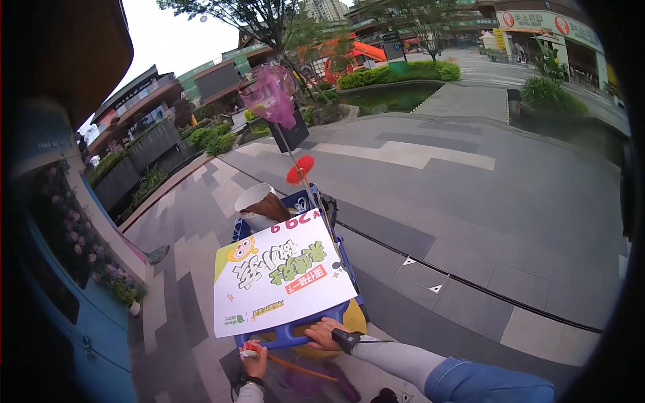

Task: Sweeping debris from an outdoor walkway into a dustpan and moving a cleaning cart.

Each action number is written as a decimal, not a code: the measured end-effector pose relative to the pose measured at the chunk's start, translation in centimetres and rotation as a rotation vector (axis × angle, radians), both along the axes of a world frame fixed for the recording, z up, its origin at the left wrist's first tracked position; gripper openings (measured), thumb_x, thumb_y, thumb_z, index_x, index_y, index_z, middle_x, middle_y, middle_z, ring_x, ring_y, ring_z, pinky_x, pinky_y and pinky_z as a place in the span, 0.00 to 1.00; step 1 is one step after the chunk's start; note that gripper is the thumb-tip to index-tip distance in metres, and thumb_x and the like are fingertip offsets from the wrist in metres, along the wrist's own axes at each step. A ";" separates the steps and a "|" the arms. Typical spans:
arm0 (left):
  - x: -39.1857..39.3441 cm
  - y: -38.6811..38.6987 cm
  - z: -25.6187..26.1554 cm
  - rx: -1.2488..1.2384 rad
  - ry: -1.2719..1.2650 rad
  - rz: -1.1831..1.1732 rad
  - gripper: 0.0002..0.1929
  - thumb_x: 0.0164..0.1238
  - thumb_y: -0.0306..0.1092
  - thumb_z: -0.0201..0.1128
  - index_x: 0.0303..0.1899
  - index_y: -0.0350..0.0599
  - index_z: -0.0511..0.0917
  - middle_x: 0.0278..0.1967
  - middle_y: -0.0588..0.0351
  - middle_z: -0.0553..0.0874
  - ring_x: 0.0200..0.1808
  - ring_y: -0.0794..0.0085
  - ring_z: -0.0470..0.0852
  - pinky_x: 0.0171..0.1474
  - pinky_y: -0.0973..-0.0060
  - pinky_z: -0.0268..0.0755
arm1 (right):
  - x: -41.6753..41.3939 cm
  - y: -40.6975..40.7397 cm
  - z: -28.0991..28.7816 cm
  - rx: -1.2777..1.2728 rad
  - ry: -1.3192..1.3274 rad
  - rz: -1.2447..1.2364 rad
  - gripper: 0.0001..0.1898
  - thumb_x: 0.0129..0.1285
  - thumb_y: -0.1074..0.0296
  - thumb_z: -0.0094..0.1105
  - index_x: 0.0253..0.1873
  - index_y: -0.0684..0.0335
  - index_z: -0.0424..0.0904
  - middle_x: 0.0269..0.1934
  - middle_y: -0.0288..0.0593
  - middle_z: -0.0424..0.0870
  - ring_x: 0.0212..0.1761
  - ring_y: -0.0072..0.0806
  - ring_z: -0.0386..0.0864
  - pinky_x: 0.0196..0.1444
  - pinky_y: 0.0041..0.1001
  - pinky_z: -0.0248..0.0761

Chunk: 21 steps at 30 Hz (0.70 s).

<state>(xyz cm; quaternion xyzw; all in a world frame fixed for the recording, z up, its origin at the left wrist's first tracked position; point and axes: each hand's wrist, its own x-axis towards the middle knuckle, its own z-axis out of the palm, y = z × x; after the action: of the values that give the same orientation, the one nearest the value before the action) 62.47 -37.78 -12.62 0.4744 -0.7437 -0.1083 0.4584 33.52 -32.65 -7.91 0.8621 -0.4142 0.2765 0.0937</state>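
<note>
My right hand [325, 334] is closed on the blue plastic push handle [288, 336] of a cleaning cart. At the handle's left end, my left hand [255, 358] grips an orange-brown stick [297, 366] with a red end, which slants down to the right. Something small and pale also shows in that hand; I cannot tell what. A white printed board [282, 282] with a cartoon face and writing lies across the cart's top. Beyond it stand a white bucket [254, 199] with a brown cloth [269, 205] over its rim, a red brush head [300, 170] and a purple net on a pole [269, 93].
On the left is a light blue structure [101, 360] with flowers [83, 237] and a potted plant [133, 307]. A broom head [157, 254] rests by its corner. Ahead lie grey paving [453, 201], a pond [388, 98] and hedges [398, 74]. A drain line [478, 279] crosses at right.
</note>
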 end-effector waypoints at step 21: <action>-0.5 2.0 2.2 -0.026 0.016 0.083 0.07 0.52 0.32 0.61 0.30 0.46 0.70 0.43 0.56 0.77 0.53 0.59 0.69 0.65 0.56 0.43 | 0.3 0.0 1.1 -0.055 -0.054 0.041 0.12 0.53 0.56 0.58 0.33 0.58 0.70 0.26 0.40 0.75 0.34 0.34 0.76 0.42 0.31 0.63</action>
<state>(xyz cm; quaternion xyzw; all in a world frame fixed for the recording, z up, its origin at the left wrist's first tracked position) 62.00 -35.79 -10.37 0.4979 -0.7212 -0.0832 0.4744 33.84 -32.63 -6.79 0.8598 -0.3909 0.3128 0.1007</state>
